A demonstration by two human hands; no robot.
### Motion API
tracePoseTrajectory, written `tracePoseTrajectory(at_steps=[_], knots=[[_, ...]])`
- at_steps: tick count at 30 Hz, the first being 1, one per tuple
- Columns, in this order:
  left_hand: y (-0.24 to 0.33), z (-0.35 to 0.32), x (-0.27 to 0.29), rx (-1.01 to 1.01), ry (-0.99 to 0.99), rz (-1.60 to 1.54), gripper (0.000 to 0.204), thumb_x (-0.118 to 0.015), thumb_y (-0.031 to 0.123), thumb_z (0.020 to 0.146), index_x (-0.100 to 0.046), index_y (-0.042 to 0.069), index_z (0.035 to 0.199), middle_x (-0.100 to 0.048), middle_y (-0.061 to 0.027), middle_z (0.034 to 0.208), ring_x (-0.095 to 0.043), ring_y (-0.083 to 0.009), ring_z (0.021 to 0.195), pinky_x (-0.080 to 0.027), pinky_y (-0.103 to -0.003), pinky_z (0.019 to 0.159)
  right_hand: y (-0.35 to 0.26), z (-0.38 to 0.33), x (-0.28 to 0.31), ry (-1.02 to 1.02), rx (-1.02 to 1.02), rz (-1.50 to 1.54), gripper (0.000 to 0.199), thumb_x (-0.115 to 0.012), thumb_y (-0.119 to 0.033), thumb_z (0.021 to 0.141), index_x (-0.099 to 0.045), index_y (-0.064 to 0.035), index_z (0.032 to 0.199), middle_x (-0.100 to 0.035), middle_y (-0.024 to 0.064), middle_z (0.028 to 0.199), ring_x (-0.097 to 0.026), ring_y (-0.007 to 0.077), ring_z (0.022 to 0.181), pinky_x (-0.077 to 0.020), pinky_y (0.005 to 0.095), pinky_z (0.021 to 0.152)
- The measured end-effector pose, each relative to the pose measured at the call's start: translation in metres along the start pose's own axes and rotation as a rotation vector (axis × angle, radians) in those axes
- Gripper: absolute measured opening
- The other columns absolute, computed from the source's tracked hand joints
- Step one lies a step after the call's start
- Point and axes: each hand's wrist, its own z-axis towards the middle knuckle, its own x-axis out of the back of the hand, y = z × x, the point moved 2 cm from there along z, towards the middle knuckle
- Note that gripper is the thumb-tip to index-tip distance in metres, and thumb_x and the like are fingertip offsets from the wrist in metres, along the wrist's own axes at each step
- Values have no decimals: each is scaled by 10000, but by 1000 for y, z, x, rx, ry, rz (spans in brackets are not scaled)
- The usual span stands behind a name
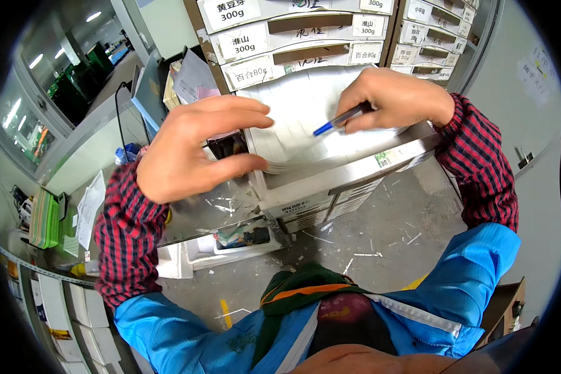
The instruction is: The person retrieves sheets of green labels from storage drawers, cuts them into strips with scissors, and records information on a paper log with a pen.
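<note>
A drawer (pixel 349 171) stands pulled out in front of me, with white paper sheets (pixel 296 103) lying in it. My right hand (pixel 396 100) is closed around a pen (pixel 343 119) with a dark barrel, its blue end pointing left and down over the sheets. At the drawer's left edge my left hand (pixel 199 143) is held with thumb and fingers spread. Nothing shows between those fingers, and I cannot tell whether their tips touch the sheets.
Labelled drawers (pixel 318 28) rise behind, with a second stack (pixel 430 34) to their right. Papers and folders (pixel 193 78) stand at the left. Below, an open lower drawer (pixel 237 249) holds a few things. Paper scraps (pixel 368 254) litter the floor. Green trays (pixel 43 218) are far left.
</note>
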Motion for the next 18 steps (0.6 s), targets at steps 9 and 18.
tracePoseTrajectory(at_steps=[9, 18], knots=[[-28, 59, -33, -90, -3, 208, 427, -815, 104, 658, -620, 40, 1033, -645, -95, 1035, -629, -262, 920, -505, -321, 802, 38, -14, 16, 397, -112, -74, 218, -686, -158, 847, -659, 43, 927, -628, 101, 703, -530, 145, 593, -447, 282, 573], [-6, 55, -28, 135, 94, 169, 425, -811, 59, 647, -614, 48, 1024, -618, -79, 983, -606, -195, 813, -497, -286, 698, 57, -11, 30, 567, 57, 9, 149, -625, -107, 881, -620, 38, 913, -540, 4, 711, -441, 47, 622, -366, 215, 552]])
